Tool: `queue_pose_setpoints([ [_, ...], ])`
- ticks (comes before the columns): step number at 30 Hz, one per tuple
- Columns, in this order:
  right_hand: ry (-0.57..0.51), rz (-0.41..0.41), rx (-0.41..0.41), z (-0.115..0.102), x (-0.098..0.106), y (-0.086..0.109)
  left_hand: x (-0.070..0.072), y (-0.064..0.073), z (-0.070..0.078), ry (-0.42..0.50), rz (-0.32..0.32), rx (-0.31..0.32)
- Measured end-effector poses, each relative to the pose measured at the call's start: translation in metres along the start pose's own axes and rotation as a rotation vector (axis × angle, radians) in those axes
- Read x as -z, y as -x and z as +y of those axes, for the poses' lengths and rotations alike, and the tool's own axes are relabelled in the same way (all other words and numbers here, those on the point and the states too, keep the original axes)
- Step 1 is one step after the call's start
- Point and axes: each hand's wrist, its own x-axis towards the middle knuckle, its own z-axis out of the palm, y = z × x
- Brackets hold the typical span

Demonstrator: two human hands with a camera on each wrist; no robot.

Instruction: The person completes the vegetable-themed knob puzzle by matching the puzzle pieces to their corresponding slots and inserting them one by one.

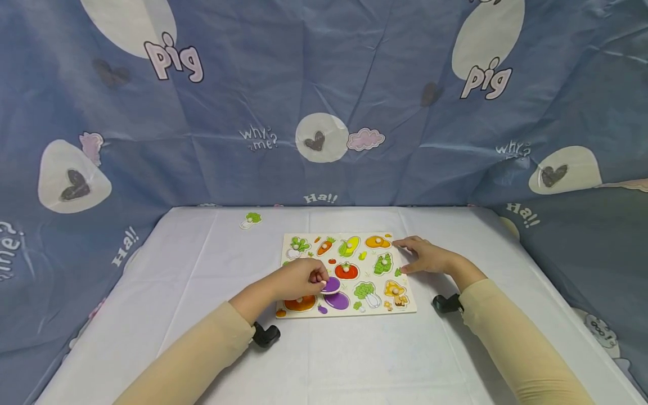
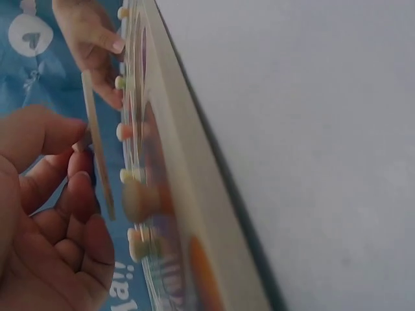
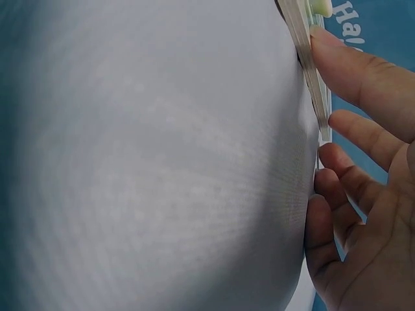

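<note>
My left hand (image 1: 298,279) pinches the purple eggplant puzzle piece (image 1: 331,286) by its knob. It holds the piece just over the board's purple eggplant-shaped slot (image 1: 337,301), partly covering the slot in the head view. From the left wrist camera the piece (image 2: 98,149) appears edge-on, raised from the board's face. The wooden vegetable puzzle board (image 1: 319,314) lies flat on the table. At its right edge rests my right hand (image 1: 427,256), thumb and fingers spread. In the right wrist view the thumb (image 3: 363,74) touches the board's edge, with the other fingers loosely bent.
Other knobbed pieces sit in the board, among them a tomato (image 1: 346,271), a corn (image 1: 349,246) and a mushroom (image 1: 396,292). A loose green-and-white cabbage piece (image 1: 250,220) lies at the table's back left. Blue printed cloth (image 1: 405,169) hangs behind the white-covered table (image 1: 354,360).
</note>
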Motion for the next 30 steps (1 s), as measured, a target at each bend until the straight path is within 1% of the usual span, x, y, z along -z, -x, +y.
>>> queue_pose_setpoints([
  [3,0.006,-0.001,0.003,0.000,0.000,0.001,-0.002,-0.002,0.004,-0.017,-0.048,-0.029],
  [6,0.006,0.002,0.002,0.000,0.001,0.001,-0.004,-0.005,0.007,-0.049,-0.072,-0.054],
  [8,0.005,0.003,0.002,0.000,0.001,0.001,-0.006,-0.006,0.008,-0.066,-0.078,-0.059],
  [12,-0.006,0.004,-0.009,0.001,0.000,0.000,-0.009,-0.008,0.009,-0.076,-0.090,-0.046],
  [17,-0.005,0.004,-0.018,0.002,0.000,-0.001,-0.013,-0.009,0.012,-0.107,-0.108,-0.066],
  [20,-0.002,0.004,-0.014,0.002,0.000,-0.002,-0.015,-0.009,0.013,-0.121,-0.117,-0.065],
  [27,0.006,0.004,-0.019,0.002,0.001,-0.002,-0.017,-0.011,0.016,-0.122,-0.126,-0.068],
  [30,0.011,0.005,-0.027,0.003,0.001,-0.002,-0.017,-0.011,0.016,-0.125,-0.131,-0.059],
])
